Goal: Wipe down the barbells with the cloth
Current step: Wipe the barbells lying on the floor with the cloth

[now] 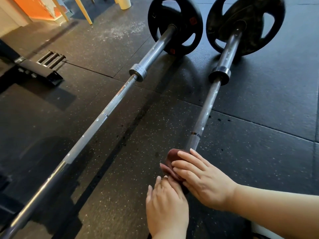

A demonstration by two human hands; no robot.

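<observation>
Two barbells lie side by side on the black speckled rubber floor, both running from about six towards one o'clock. The dark red cloth sits bunched over the shaft of the right barbell, low in the scene at five o'clock. The right hand lies flat across the cloth, fingers spread and fairly straight, pressing it onto the bar. The left hand rests just beside it, fingers straight, tips touching the cloth's near edge and gripping nothing.

The left barbell is near but apart, flecked with pale spots. Each bar carries a black plate at its far end, and the left plate bears small red labels (too blurred to read).

At nine o'clock sits a black steel frame with dark pegs. At eleven are yellow legs, an orange wall and white dust on the mat. At twelve stands a pale bucket.
</observation>
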